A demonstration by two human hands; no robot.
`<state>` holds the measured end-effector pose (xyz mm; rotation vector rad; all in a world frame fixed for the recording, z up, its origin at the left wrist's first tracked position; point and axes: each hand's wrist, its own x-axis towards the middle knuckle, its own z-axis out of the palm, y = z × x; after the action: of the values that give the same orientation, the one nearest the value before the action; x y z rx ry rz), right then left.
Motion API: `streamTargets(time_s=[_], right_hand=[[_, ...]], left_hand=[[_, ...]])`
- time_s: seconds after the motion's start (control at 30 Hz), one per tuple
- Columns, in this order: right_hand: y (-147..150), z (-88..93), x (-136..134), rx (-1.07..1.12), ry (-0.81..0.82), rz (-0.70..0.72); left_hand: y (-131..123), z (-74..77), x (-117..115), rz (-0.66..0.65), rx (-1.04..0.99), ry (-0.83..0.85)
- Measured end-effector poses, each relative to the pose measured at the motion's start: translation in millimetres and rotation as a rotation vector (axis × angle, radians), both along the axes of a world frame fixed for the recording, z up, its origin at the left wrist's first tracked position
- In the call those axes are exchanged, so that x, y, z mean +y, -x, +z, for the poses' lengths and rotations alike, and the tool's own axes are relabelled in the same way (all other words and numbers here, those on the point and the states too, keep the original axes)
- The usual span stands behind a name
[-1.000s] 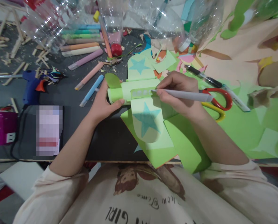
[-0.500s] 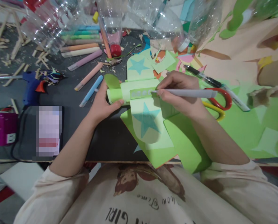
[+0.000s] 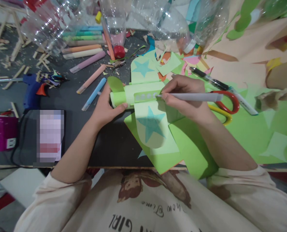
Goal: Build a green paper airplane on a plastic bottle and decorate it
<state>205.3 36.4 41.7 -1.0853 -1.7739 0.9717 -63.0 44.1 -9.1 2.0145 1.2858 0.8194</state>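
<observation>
A pale green paper airplane model (image 3: 143, 86) lies in front of me, with a rolled body and rounded wings that carry blue stars. My left hand (image 3: 107, 108) grips its left end, thumb on the near side, the other fingers partly hidden behind. In my right hand (image 3: 183, 93) is a white marker (image 3: 194, 97), pinched between thumb and fingers. Its tip touches a green strip (image 3: 143, 97) on the body, at the right end of a row of pale round marks. Under the near wing lie green paper sheets (image 3: 162, 162).
Scissors with red and yellow handles (image 3: 235, 104) and a black pen (image 3: 206, 77) lie right of my hand. Several coloured markers (image 3: 91, 79), a blue glue gun (image 3: 31, 90) and a phone (image 3: 51, 135) are leftward. Plastic bottles (image 3: 114, 25) crowd the back amid paper scraps.
The marker's rear end has shifted slightly, its tip staying near the same spot on the strip. My left hand and the paper airplane have not visibly moved.
</observation>
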Motion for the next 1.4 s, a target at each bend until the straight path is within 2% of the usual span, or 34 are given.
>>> streamTargets(time_s=[0.2, 0.47, 0.7, 0.93, 1.1, 1.4], right_hand=[[2.2, -4.1, -1.8, 0.008, 0.001, -0.033], [0.3, 4.4, -0.7, -0.024, 0.003, 0.018], [0.1, -3.4, -0.6, -0.006, 0.02, -0.038], [0.1, 5.0, -0.8, -0.062, 0.037, 0.0], [0.4, -1.6, 0.1, -0.023, 0.044, -0.053], [-0.9, 2.2, -0.4, 0.004, -0.02, 0.032]], left_hand=[[-0.1, -0.9, -0.3, 0.004, -0.015, 0.029], [-1.6, 0.7, -0.5, -0.003, -0.017, 0.02], [-2.7, 1.0, -0.9, 0.01, -0.048, 0.039], [-2.8, 3.1, -1.0, 0.02, -0.035, 0.074], [-1.9, 1.8, -0.7, 0.02, -0.038, 0.05], [-2.8, 0.4, -1.1, 0.031, -0.018, 0.042]])
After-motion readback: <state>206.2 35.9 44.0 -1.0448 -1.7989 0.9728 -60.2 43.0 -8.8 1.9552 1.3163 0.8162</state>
